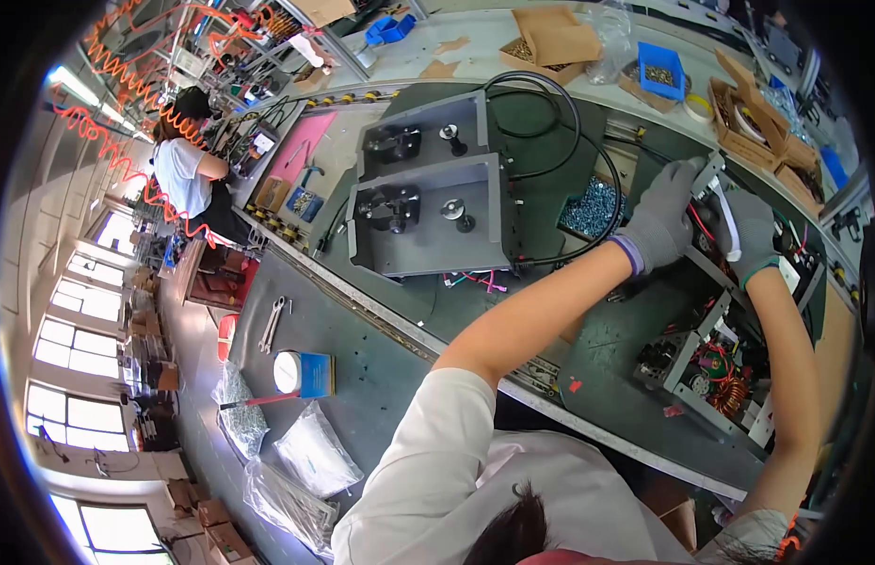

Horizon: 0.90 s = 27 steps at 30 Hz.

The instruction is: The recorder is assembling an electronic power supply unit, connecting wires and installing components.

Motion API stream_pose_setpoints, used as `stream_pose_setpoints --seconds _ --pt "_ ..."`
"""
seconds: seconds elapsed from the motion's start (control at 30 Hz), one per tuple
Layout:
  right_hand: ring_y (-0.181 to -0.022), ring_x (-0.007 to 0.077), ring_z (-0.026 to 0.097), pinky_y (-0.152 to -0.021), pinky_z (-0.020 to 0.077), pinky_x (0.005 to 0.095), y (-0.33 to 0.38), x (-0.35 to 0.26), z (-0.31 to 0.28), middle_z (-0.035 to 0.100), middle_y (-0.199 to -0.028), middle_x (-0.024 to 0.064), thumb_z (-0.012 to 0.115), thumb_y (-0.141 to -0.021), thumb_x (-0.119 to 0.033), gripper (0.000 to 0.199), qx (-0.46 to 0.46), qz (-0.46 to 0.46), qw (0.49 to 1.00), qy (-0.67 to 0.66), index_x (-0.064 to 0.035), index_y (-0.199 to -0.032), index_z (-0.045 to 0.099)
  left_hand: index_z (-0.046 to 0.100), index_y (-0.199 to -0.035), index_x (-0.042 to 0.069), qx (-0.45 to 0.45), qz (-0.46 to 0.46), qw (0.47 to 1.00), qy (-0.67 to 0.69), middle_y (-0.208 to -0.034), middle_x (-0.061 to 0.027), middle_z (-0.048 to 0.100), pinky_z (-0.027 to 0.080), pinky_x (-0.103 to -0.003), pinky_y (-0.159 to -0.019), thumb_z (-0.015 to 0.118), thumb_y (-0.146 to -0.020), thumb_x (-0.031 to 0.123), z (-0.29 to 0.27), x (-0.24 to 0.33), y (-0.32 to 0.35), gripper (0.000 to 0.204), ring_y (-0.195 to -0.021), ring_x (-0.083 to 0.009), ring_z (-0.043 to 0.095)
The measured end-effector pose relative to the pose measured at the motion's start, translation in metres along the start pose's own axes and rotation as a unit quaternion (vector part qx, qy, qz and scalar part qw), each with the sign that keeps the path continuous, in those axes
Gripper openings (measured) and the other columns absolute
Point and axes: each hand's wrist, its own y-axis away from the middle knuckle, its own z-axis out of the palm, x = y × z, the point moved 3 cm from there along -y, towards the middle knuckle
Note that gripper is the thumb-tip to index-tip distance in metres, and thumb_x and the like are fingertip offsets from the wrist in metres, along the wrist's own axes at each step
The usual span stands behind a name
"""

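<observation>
Both my hands wear grey gloves and reach to the far right, over an open metal frame [708,172] with red wires inside. My left hand [665,218] is closed around the near-left part of this frame, its fingertips partly hidden. My right hand [753,231] is closed beside it, with a white strip [728,222] along its fingers. What lies under the right palm is hidden. Nearer to me, below the hands, sits an open chassis with a copper coil [731,396], a circuit board and coloured wires.
Two grey metal housings [428,226] with black cables stand at centre. Behind my left arm is a tray of screws [593,205]. Boxes and a blue bin [660,72] line the back. Wrenches [272,325], a white-lidded container [287,371] and plastic bags [315,450] lie left. Another person [185,165] works far left.
</observation>
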Motion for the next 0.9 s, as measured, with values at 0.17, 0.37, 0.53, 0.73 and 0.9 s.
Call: stream_pose_setpoints --seconds 0.17,0.37,0.53,0.73,0.9 --pt "-0.089 0.0364 0.072 -0.079 0.0574 0.0468 -0.011 -0.002 0.001 0.073 -0.094 0.0178 0.068 -0.09 -0.023 0.021 -0.03 0.028 0.999 0.006 -0.0075 -0.104 0.071 0.039 -0.147 0.008 -0.002 0.017 1.0 0.012 -0.14 -0.0246 0.047 0.046 -0.052 -0.104 0.062 -0.084 0.002 0.0 0.0 -0.003 0.067 -0.124 -0.0471 0.052" --pt "-0.078 0.0385 0.069 -0.07 0.0542 0.0491 -0.001 0.006 0.016 0.07 -0.082 0.018 0.068 -0.089 -0.032 0.026 0.1 -0.026 0.991 -0.087 -0.0068 -0.093 0.074 0.04 -0.146 0.007 0.007 0.008 1.0 0.006 -0.138 -0.0246 0.048 0.046 -0.051 -0.104 0.063 -0.084 0.0 -0.002 0.003 -0.005 0.066 -0.124 -0.0468 0.052" --pt "-0.079 0.0401 0.069 -0.072 0.0545 0.0487 -0.009 0.005 0.023 0.07 -0.081 0.0185 0.068 -0.089 -0.029 0.025 0.033 -0.006 0.998 -0.045 -0.0058 -0.096 0.074 0.04 -0.146 0.002 -0.014 -0.02 1.0 0.016 -0.136 -0.0273 0.048 0.045 -0.049 -0.107 0.053 -0.076 -0.011 -0.007 0.006 -0.001 0.072 -0.126 -0.0487 0.051" --pt "-0.093 0.0416 0.069 -0.081 0.0539 0.0518 -0.005 0.018 0.006 0.071 -0.093 0.0236 0.073 -0.08 -0.029 0.03 0.014 0.007 0.992 -0.127 -0.0044 -0.097 0.073 0.045 -0.142 0.005 0.037 0.048 0.998 0.034 -0.133 -0.0254 0.052 0.043 -0.049 -0.108 0.059 -0.079 -0.004 0.011 -0.001 -0.004 0.065 -0.127 -0.0472 0.048" --pt "-0.09 0.0399 0.07 -0.078 0.0559 0.0493 -0.015 0.015 0.024 0.072 -0.092 0.0199 0.073 -0.084 -0.034 0.032 -0.012 0.025 0.989 -0.145 -0.0069 -0.101 0.071 0.045 -0.141 -0.004 0.046 0.115 0.992 0.003 -0.13 -0.0285 0.053 0.041 -0.048 -0.11 0.054 -0.076 -0.007 0.001 -0.009 -0.003 0.066 -0.125 -0.0481 0.049"
